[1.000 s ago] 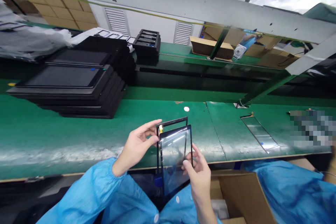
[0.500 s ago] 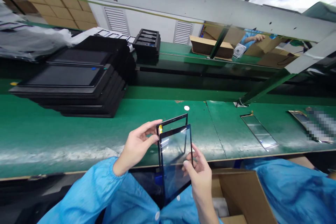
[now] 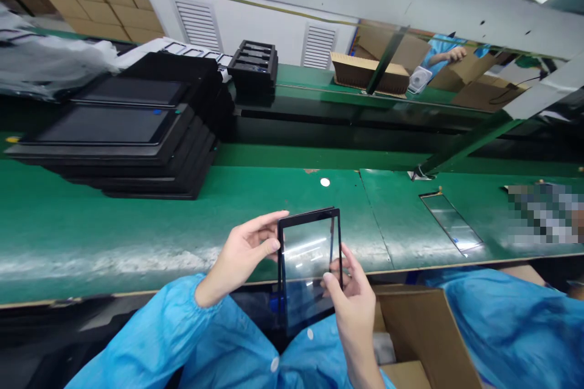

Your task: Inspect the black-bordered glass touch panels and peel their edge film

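As hands (image 3: 246, 255) hold panel (image 3: 305, 264) and frame (image 3: 280, 285), stacked trays (image 3: 185, 155) left, carton (image 3: 426, 328) right

Panel (image 3: 309, 255) glossy, glass-like; stacked trays (image 3: 188, 161) matt, foam-like; bench top (image 3: 246, 188) smooth, shiny; carton (image 3: 422, 322) matt cardboard.

This looks like a factory, a place where people work on screens. A long green bench (image 3: 132, 228) runs from left to right. A screen (image 3: 306, 258) is held up at its near edge. On the left sits a big pile of black trays (image 3: 189, 161) with flat dark panels (image 3: 93, 126) on top. A thin sheet of glass (image 3: 449, 220) lies on the right. Brown boxes (image 3: 103, 11) are stacked at the far left. The near person wears a blue coat (image 3: 150, 328). Another person's arm (image 3: 451, 55) shows at the far right.
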